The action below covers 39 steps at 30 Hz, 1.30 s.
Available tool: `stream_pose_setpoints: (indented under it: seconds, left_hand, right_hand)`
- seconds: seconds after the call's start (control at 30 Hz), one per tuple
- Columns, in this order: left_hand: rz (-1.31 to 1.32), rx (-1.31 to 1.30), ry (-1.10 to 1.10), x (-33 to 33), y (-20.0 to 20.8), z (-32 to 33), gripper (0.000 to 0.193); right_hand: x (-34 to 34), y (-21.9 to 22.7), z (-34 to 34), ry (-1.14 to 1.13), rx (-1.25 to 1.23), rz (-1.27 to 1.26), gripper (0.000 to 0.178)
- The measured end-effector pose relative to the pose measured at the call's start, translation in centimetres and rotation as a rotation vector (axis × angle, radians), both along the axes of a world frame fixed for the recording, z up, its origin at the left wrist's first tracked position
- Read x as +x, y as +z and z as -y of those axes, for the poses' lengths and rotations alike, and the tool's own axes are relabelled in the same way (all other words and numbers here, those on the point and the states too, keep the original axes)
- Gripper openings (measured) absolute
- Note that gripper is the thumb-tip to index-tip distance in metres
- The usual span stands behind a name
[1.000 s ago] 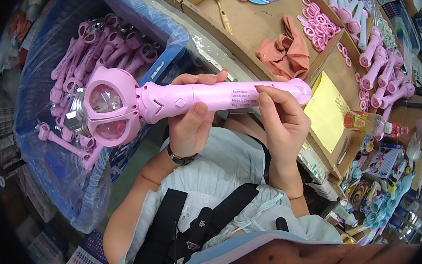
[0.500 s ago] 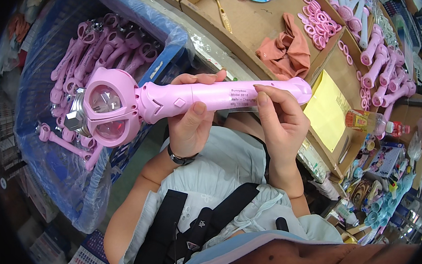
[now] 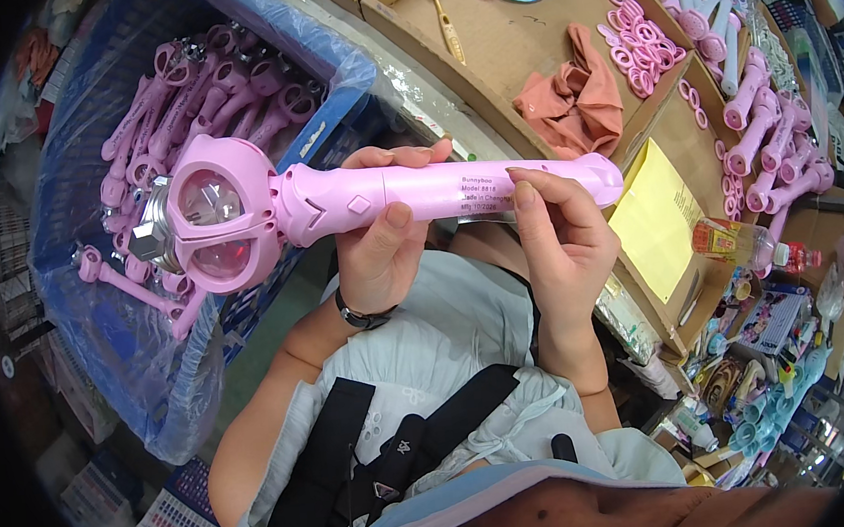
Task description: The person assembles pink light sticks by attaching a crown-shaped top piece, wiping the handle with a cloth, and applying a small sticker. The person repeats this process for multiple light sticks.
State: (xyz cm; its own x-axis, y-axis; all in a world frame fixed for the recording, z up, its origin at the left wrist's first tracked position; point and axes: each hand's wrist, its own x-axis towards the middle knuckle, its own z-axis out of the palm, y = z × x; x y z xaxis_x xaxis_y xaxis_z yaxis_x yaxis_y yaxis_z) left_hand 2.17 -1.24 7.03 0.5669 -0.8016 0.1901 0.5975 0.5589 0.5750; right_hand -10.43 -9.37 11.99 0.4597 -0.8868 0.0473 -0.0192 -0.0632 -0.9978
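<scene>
Across both hands (image 3: 376, 257), pink wand (image 3: 431, 190), sideways

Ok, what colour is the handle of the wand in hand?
The handle is light pink, best seen in the head view.

The left hand (image 3: 379, 252) held a toy wand (image 3: 321, 204), the right hand (image 3: 572, 230) its label (image 3: 479, 195); cloth (image 3: 576, 97) lay by the tray's (image 3: 493, 41) near edge.

Smooth plast. wand (image 3: 431, 192) w/ shiny metal-look tip (image 3: 151, 237)
</scene>
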Motion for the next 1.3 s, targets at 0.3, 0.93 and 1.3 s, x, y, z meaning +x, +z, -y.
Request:
stream_pose_setpoints:
  seconds: [0.3,0.93,1.3]
  left_hand:
    - [-0.011,-0.002,-0.007,0.0,0.0,0.0,0.039]
    - [0.035,-0.028,0.053,-0.4,-0.5,0.0,0.042]
    - [0.189,-0.036,0.221,-0.4,-0.6,-0.1,0.045]
  right_hand:
    - [0.3,-0.2,0.0,-0.020,-0.049,0.039,0.012]
    - [0.9,0.1,-0.5,-0.053,-0.502,-0.188,0.019]
    - [0.5,-1.2,-0.1,-0.198,-0.502,-0.391,0.053]
